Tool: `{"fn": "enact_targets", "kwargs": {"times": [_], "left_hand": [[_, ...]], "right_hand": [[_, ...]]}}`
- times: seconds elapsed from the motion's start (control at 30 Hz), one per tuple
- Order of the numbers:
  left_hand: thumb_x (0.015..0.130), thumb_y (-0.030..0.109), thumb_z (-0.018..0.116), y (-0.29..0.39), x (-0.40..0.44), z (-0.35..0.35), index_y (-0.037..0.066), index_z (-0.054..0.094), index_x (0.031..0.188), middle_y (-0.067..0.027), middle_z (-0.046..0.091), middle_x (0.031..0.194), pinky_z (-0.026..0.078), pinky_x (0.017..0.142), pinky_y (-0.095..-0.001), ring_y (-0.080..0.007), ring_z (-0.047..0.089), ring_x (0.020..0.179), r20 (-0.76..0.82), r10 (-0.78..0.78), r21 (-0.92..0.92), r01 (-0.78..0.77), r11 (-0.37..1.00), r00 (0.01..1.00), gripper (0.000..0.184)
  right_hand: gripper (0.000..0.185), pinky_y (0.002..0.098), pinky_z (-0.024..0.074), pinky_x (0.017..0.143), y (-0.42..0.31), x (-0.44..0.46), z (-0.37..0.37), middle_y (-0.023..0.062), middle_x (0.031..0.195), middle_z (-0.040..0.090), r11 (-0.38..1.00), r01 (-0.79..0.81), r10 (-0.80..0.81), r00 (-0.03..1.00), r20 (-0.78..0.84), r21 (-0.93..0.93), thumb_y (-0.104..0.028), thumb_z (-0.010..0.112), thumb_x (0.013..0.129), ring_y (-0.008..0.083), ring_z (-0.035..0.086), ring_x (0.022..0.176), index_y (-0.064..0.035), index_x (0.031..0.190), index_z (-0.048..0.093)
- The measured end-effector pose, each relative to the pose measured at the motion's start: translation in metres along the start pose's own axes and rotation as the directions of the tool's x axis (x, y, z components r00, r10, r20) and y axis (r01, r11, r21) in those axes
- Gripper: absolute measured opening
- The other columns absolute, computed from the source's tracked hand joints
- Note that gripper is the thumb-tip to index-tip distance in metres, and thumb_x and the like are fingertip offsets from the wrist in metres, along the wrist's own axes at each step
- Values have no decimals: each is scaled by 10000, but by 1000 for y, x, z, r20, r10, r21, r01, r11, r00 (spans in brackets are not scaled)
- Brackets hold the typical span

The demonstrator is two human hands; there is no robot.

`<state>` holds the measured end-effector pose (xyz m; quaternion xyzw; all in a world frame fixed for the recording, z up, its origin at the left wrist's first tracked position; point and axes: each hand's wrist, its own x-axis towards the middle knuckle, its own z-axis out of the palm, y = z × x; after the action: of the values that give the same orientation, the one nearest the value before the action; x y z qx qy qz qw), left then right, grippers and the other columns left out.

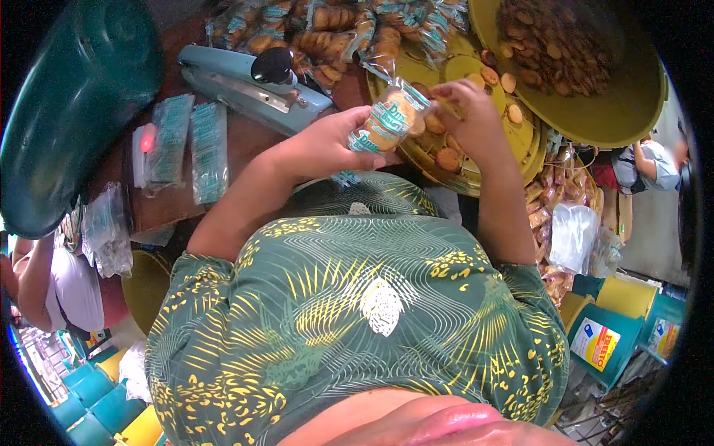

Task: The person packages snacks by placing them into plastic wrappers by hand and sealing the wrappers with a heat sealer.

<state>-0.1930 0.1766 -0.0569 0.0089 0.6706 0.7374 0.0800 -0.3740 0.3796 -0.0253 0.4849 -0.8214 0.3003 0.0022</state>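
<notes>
Two bare hands of ours are raised in front of our green shirt (pixel 327 297), which is patterned with yellow fronds and wavy white lines. Our left hand (pixel 327 141) grips one clear, crinkled packet (pixel 388 123), printed in teal, with round golden biscuits showing through its film. Our right hand (pixel 476 115) is beside the packet's upper end, over the tray, fingers bent; we cannot tell whether its grip is closed on anything.

Beneath that hand lies one round yellow tray (pixel 520 165) with at least six loose biscuits (pixel 448 159) on it, smooth and browned. On the brown worktop (pixel 160 212), to our left, are two stacks of flat, glossy printed wrappers (pixel 209 152), one pink object (pixel 148 137) by the farther-left stack, and one pale blue long-armed device (pixel 238 85) with a black knob. One large, shiny dark green container (pixel 82 97) stands out at the left edge.

Beyond, several filled packets (pixel 327 33) are piled together, too overlapped to count. One deep yellow basin (pixel 632 123) holds a heap of many brown biscuits (pixel 558 48). Farther out are two other people, one on the left (pixel 74 290) and one on the right (pixel 654 167), and several teal and yellow tubs (pixel 606 338), two with labels showing at right.
</notes>
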Motion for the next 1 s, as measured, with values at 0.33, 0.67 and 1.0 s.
{"fn": "enact_targets", "kwargs": {"times": [0.33, 0.67, 1.0], "left_hand": [[815, 206, 821, 4, -2, -4, 38, 442, 1412, -41, 603, 1284, 427, 1038, -335, -132, 553, 1175, 34, -11, -20, 11, 1000, 999, 727], [839, 169, 794, 9, -3, 1, 32, 469, 1367, -41, 621, 1194, 464, 988, -322, -115, 575, 1099, 40, 19, 185, -26, 982, 999, 635], [830, 161, 798, 7, -8, -1, 24, 441, 1387, -46, 604, 1231, 455, 1001, -322, -140, 568, 1130, -9, 39, 20, -39, 999, 999, 675]], "right_hand": [[263, 300, 505, 843, 33, -3, 6, 80, 1034, 670, 940, -195, 197, 980, 22, 280, -95, 682, 917, 168, 640, 938, -37, 1165, 618], [160, 284, 505, 795, -14, 14, 9, 62, 985, 637, 834, 130, -179, 983, 41, 536, -81, 672, 908, 159, 617, 888, -12, 1043, 622], [219, 322, 506, 653, -52, 5, 2, 147, 838, 631, 957, 142, -98, 979, -177, 253, -196, 686, 923, 265, 641, 735, 7, 944, 605]]}}
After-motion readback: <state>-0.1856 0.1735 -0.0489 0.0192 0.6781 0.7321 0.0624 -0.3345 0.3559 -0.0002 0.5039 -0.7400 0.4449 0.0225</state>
